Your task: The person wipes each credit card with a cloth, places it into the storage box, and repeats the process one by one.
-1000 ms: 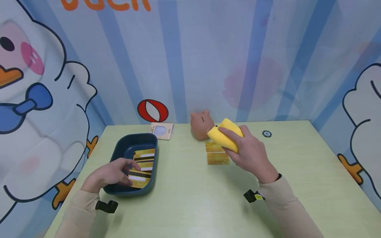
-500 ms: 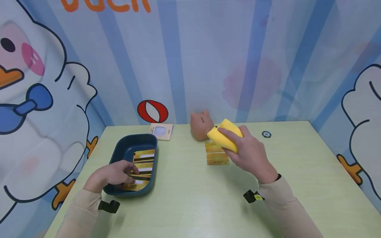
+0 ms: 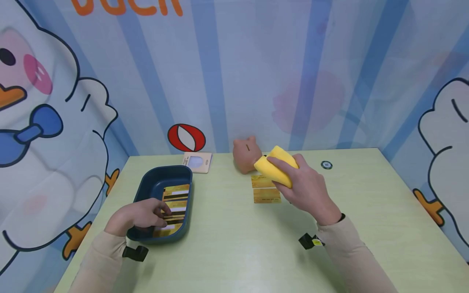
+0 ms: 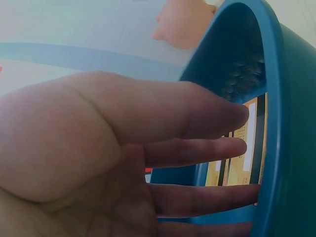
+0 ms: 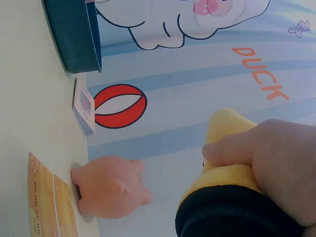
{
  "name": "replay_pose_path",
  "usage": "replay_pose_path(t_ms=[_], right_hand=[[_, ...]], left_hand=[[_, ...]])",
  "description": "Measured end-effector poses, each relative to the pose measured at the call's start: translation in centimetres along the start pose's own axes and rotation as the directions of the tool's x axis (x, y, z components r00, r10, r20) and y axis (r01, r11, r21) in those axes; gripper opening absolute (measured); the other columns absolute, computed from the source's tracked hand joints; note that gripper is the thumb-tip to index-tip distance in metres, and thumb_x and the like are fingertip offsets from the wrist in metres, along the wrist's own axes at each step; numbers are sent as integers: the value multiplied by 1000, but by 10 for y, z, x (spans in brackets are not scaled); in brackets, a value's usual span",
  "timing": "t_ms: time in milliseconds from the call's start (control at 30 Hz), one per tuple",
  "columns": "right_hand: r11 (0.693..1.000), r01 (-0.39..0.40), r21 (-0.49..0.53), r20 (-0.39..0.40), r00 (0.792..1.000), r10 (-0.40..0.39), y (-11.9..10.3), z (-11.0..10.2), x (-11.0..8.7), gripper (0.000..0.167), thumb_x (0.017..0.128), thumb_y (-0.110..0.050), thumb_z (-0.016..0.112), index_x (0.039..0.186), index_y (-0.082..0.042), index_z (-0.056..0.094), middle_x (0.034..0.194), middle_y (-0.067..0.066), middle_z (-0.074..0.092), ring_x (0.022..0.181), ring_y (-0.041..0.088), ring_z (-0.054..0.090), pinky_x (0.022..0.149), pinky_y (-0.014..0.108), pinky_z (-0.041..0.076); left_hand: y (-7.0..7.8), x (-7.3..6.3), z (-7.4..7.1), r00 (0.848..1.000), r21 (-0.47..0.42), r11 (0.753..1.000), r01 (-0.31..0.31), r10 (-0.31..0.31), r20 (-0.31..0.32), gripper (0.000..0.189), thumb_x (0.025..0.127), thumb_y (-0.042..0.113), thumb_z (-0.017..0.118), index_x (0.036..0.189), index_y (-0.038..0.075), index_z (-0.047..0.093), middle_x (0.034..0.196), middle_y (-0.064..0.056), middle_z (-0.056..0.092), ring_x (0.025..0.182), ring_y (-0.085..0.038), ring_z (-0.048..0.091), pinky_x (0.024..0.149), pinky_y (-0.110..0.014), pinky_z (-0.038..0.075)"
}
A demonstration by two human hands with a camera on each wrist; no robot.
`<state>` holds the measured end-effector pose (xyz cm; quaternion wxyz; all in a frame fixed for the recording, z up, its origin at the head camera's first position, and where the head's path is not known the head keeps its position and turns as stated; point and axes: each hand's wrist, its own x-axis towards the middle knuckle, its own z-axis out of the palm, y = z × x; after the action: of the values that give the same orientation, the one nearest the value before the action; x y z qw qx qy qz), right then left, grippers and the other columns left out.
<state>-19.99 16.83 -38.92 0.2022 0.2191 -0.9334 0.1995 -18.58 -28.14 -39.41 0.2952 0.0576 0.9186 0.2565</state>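
My left hand (image 3: 146, 213) reaches into a dark blue tray (image 3: 187, 175) at the left, its fingertips at the nearest of several gold bank cards (image 3: 176, 205) lying there. In the left wrist view the fingers stretch forward fairly straight beneath the thumb, with the cards (image 4: 247, 158) behind the fingertips. My right hand (image 3: 305, 187) grips a soft yellow bundle (image 3: 276, 167) above the table; the right wrist view shows a dark fabric side (image 5: 232, 212) on it. Beneath the bundle, two gold cards (image 3: 267, 195) lie on the table, one partly covered in the head view.
A pink piggy bank (image 3: 247, 156) stands at the back, overlapped slightly by the yellow bundle. A small flat box (image 3: 198, 162) lies behind the tray. One round chip (image 3: 326, 165) is at the back right. The duck-print backdrop (image 3: 253, 81) borders the table.
The nearest card in the tray has shifted left and slightly towards me, along with my left fingers. My right hand keeps the yellow bundle in about the same place.
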Motion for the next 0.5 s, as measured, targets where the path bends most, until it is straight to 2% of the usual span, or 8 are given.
replay_pose_path(t_ms=[233,333,433,500], right_hand=[[1000,4,-2,-7,1000,-4,0,-1,-2,63,91,-29,83,148,-33,58,119,20,55,72,24,56,50,38,50],[1000,7,-2,-9,1000,-7,0,-1,-2,62,91,-29,83,148,-33,58,119,20,55,72,24,56,50,38,50],[1000,8,-2,-11,1000,-8,0,-2,-1,61,92,-29,82,148,-33,58,120,20,55,71,24,56,49,38,49],[1000,7,1,-11,1000,-7,0,-2,-1,61,92,-28,82,148,-33,58,120,21,56,71,24,56,49,38,50]], left_hand=[[0,0,0,1000,20,1000,-14,13,11,36,96,11,73,128,-3,65,114,-14,70,95,-24,66,78,-41,61],[2,0,0,1000,27,999,-24,24,-5,34,97,10,72,127,-3,66,114,-15,71,96,-25,66,82,-43,61],[7,-2,0,995,63,997,-47,53,-90,33,98,13,72,126,-3,67,116,-17,71,99,-27,66,87,-47,61],[12,-3,2,982,93,994,-60,76,-175,34,98,17,73,126,-2,67,118,-20,70,103,-31,66,91,-51,59]])
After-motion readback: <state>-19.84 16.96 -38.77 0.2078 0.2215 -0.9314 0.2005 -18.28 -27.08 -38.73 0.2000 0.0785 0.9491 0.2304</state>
